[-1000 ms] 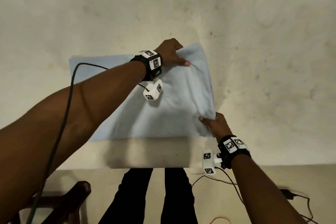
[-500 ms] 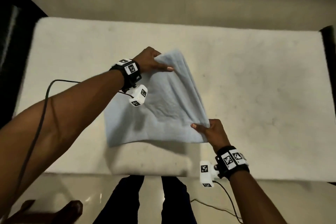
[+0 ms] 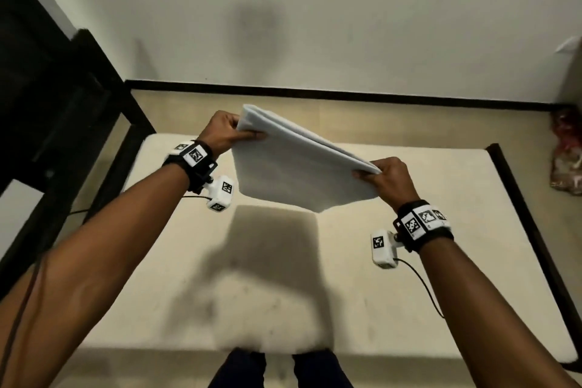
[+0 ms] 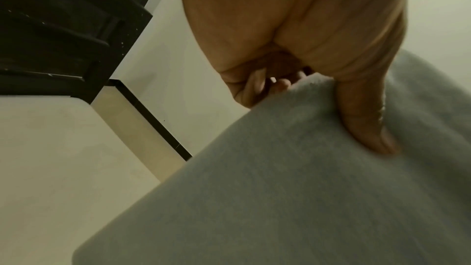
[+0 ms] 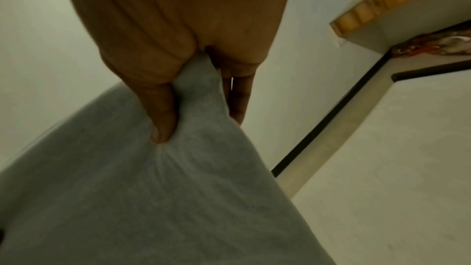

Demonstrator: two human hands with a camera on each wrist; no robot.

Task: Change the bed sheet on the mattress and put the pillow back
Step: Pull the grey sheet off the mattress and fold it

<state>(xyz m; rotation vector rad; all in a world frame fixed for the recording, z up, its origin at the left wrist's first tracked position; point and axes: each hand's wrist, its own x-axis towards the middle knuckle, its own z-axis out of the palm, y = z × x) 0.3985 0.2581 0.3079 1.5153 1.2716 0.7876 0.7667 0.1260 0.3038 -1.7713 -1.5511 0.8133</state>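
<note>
A folded pale blue-grey bed sheet (image 3: pixel 293 172) hangs in the air above the bare cream mattress (image 3: pixel 393 299). My left hand (image 3: pixel 228 132) pinches its upper left corner, thumb on the near face (image 4: pixel 367 120). My right hand (image 3: pixel 385 178) pinches the upper right corner, with the cloth (image 5: pixel 153 198) bunched under the thumb. The sheet (image 4: pixel 280 198) droops between the two hands in several layers and casts a dark shadow on the mattress. No pillow is in view.
A black bed frame (image 3: pixel 535 230) runs round the mattress, with a tall dark headboard (image 3: pixel 47 110) at the left. A white wall (image 3: pixel 315 9) stands behind. A reddish patterned bundle (image 3: pixel 567 154) lies on the floor at the far right. My legs (image 3: pixel 277 368) stand at the near edge.
Both hands have lifted the folded sheet off the mattress, and it now hangs between them. My head has tilted up, so the wall and far bed edge show.
</note>
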